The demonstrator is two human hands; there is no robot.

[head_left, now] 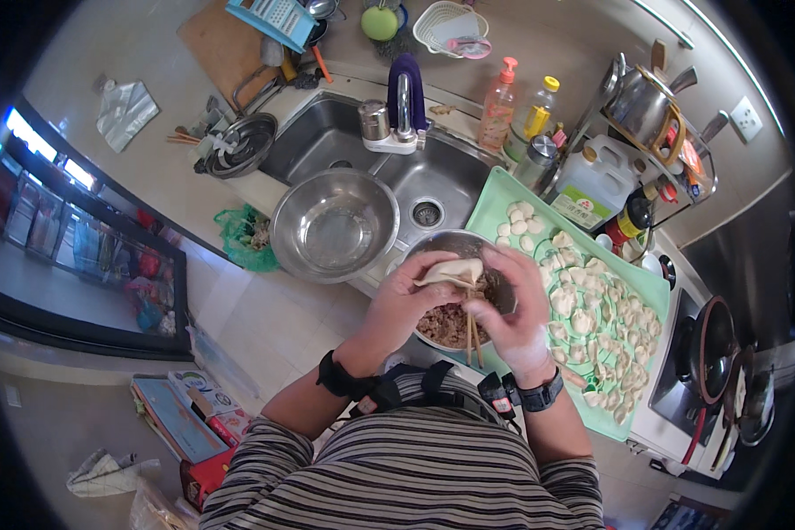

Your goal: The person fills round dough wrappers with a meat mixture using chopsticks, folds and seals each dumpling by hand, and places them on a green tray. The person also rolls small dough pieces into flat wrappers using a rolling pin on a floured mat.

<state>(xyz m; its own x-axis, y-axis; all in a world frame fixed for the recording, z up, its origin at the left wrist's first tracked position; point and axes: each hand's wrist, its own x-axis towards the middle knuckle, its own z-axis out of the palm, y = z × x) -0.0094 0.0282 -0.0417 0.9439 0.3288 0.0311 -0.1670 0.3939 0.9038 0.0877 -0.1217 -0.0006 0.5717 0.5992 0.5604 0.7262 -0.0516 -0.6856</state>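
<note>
A folded dumpling (452, 272) of pale dough rests in my left hand (407, 295), its thumb along the near edge and its fingers behind. At the dumpling's right end is my right hand (518, 311), thumb and fingers curved apart; whether it touches the dough I cannot tell. Below both hands stands a metal bowl (462, 242) with brown minced filling (440, 326). A pair of wooden chopsticks (474, 341) leans in it, the ends over the near rim. To the right, a green mat (609, 427) carries many shaped dumplings (583, 321) and several small dough pieces (520, 215).
Behind the bowl lies a double steel sink (308, 132) with a faucet (403, 112). A wide metal basin (334, 228) straddles its front edge. Bottles (500, 106) and a loaded rack (649, 119) line the back right. A lidded pan (712, 348) sits on the stove at far right.
</note>
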